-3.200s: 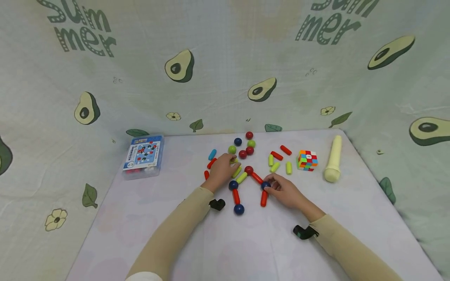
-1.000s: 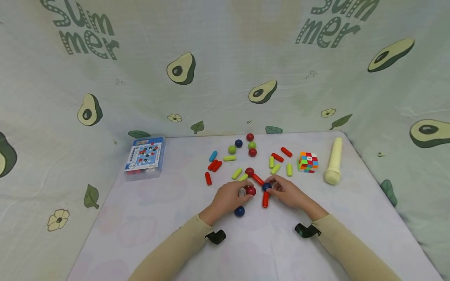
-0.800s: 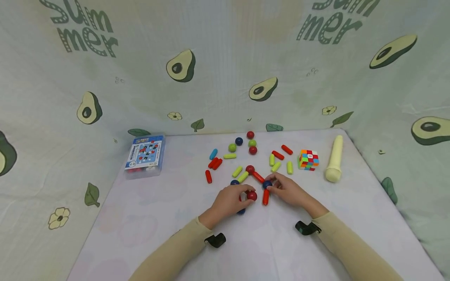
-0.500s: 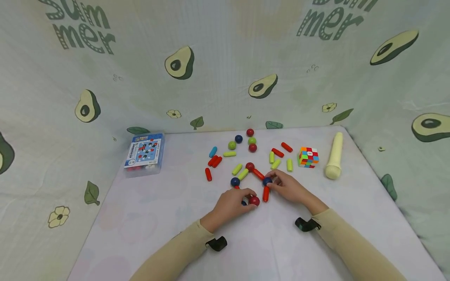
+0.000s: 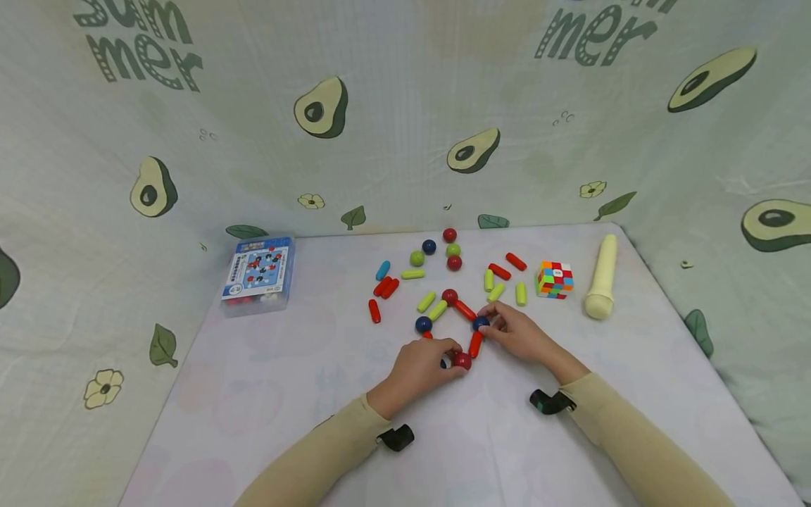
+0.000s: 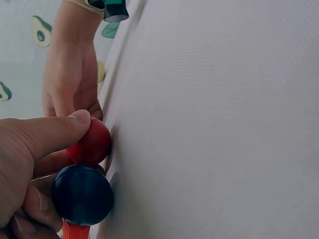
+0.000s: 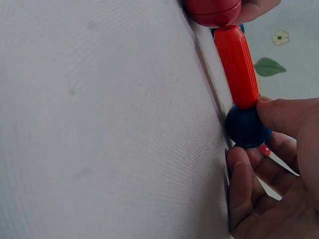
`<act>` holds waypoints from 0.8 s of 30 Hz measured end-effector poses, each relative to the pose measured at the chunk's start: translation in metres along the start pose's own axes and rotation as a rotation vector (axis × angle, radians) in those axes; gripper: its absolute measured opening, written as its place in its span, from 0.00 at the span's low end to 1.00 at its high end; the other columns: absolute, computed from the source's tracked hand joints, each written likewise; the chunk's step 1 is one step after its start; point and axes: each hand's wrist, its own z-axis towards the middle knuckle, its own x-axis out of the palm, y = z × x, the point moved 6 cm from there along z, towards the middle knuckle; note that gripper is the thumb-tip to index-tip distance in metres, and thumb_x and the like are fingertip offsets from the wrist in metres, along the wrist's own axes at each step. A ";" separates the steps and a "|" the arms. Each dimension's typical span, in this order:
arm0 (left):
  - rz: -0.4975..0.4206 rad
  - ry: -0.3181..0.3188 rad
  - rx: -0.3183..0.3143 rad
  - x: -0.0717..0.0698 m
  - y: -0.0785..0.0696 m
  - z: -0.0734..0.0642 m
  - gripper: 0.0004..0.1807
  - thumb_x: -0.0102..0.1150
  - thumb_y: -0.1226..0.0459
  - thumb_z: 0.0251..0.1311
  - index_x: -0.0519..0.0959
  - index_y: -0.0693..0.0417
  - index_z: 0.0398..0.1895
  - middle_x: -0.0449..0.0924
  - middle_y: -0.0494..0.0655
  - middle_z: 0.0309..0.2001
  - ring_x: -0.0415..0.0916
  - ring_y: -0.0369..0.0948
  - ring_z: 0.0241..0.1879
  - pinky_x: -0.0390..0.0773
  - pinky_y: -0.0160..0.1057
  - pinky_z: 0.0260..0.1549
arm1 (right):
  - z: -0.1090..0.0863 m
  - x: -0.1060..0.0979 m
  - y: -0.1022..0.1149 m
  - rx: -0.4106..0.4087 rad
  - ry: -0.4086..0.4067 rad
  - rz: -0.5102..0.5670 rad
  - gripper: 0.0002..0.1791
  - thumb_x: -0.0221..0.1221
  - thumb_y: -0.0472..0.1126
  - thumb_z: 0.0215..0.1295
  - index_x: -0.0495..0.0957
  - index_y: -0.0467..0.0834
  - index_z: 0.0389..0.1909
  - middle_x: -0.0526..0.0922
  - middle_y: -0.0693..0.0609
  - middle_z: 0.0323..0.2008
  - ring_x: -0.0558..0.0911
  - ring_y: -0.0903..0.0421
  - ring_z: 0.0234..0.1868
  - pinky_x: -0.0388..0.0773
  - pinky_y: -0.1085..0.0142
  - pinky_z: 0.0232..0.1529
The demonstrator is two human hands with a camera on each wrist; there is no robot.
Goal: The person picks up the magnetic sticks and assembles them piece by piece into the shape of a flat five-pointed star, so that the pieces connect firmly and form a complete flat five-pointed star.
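In the head view my left hand pinches a red ball between thumb and fingers. The ball sits right at the near end of a red rod. My right hand pinches a blue ball at that rod's other end. From the blue ball a second red rod runs to another red ball, then a yellow-green rod to a blue ball. Another dark blue ball lies beside the held red ball in the left wrist view, partly hidden by my left hand in the head view.
Loose balls, such as a green ball, lie at the back. Red rods and a blue rod lie left, more rods right. A puzzle cube, cream microphone-shaped object and plastic box stand farther out.
My left hand has taken a red ball from the back group and brought it nearer, then right, to the rod's end. That rod's near end has swung slightly left. My right hand stays on the blue ball.
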 end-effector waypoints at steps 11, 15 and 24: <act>0.073 -0.022 0.023 0.001 -0.007 0.000 0.23 0.72 0.43 0.55 0.87 0.41 0.51 0.82 0.31 0.30 0.71 0.27 0.25 0.69 0.28 0.23 | 0.001 0.000 -0.001 -0.001 -0.005 -0.010 0.18 0.63 0.43 0.72 0.74 0.44 0.59 0.81 0.50 0.46 0.79 0.53 0.44 0.78 0.59 0.45; 0.092 -0.035 0.027 0.001 -0.009 0.000 0.24 0.72 0.42 0.55 0.86 0.42 0.50 0.82 0.31 0.30 0.71 0.27 0.24 0.68 0.27 0.22 | 0.001 0.000 -0.001 0.000 -0.007 -0.016 0.18 0.62 0.43 0.72 0.74 0.44 0.59 0.81 0.50 0.46 0.79 0.53 0.44 0.78 0.60 0.45; 0.071 -0.069 0.017 0.002 -0.008 0.000 0.21 0.73 0.43 0.53 0.86 0.42 0.45 0.82 0.31 0.28 0.69 0.26 0.22 0.66 0.27 0.20 | 0.000 -0.001 0.001 -0.017 -0.002 -0.019 0.17 0.62 0.42 0.72 0.74 0.44 0.58 0.81 0.50 0.46 0.79 0.53 0.44 0.78 0.59 0.46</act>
